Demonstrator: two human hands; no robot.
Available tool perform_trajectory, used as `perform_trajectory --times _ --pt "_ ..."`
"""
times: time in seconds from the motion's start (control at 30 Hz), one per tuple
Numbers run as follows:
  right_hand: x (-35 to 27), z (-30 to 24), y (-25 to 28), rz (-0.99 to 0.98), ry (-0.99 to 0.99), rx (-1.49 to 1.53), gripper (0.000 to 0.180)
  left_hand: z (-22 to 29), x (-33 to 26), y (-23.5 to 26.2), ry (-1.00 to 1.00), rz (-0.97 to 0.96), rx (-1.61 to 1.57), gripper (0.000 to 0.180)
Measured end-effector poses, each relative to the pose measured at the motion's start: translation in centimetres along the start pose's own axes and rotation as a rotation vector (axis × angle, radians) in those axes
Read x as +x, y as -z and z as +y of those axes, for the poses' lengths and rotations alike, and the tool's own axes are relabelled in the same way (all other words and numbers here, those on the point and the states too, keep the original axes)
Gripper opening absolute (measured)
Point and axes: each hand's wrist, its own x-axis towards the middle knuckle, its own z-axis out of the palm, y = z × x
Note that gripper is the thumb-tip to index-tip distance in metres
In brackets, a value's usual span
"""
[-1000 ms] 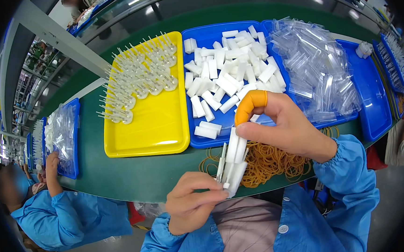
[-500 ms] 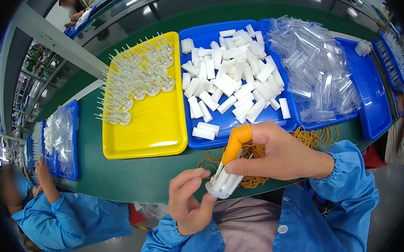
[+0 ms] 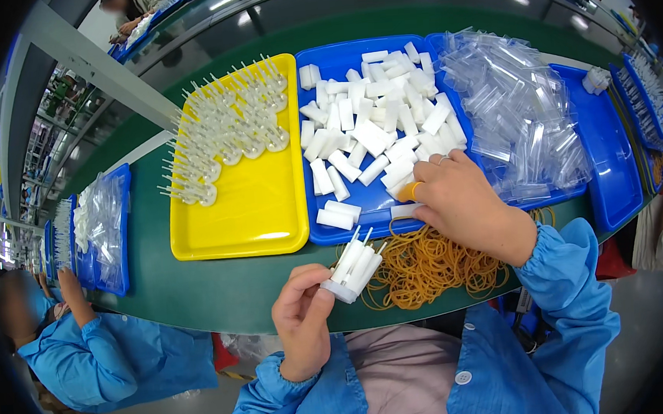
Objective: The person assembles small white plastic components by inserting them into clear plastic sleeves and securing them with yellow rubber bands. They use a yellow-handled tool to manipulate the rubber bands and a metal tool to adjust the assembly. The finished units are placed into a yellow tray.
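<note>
My left hand (image 3: 304, 316) pinches a round translucent base (image 3: 340, 292) by its rim, in front of the table edge. Thin pins rise from this base, and white blocks (image 3: 359, 267) are sleeved over several of them. Bare pin tips show above the blocks. At the near edge of the middle blue tray, my right hand (image 3: 458, 202) has its thumb and index finger closed on a white block (image 3: 404, 211). An orange cover (image 3: 407, 192) wraps the index finger. The other fingers rest over the heap of loose white blocks (image 3: 373, 139), hiding some.
Left of the blue tray (image 3: 375, 223), a yellow tray (image 3: 234, 241) carries rows of pinned bases (image 3: 250, 139). Clear plastic sleeves (image 3: 525, 116) heap up on the right. Orange rubber bands (image 3: 428, 269) lie before me. A co-worker in blue (image 3: 115, 360) sits at left.
My right hand has left the pinned base and moved up and right to the white-block tray. My left hand keeps the base, with its pins tilted up. The rubber bands are more exposed.
</note>
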Motion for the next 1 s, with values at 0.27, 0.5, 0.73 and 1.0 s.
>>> perform_trajectory --times 0.27,0.5,0.73,1.0 --pt "1.3 -0.3 0.9 0.037 -0.035 0.027 0.009 0.1 -0.2 0.0 -0.028 -0.008 -0.068 0.018" --pt "0.6 0.5 3.8 0.059 -0.191 0.525 0.016 0.7 -0.7 0.5 -0.110 -0.127 0.160 0.012" --pt "0.2 0.0 3.0 -0.184 -0.298 1.245 0.025 2.4 0.0 -0.8 -0.402 -0.330 0.489 0.022" --pt "-0.1 -0.7 2.6 -0.318 -0.279 1.270 0.024 3.3 0.4 -1.2 -0.537 -0.437 0.638 0.029"
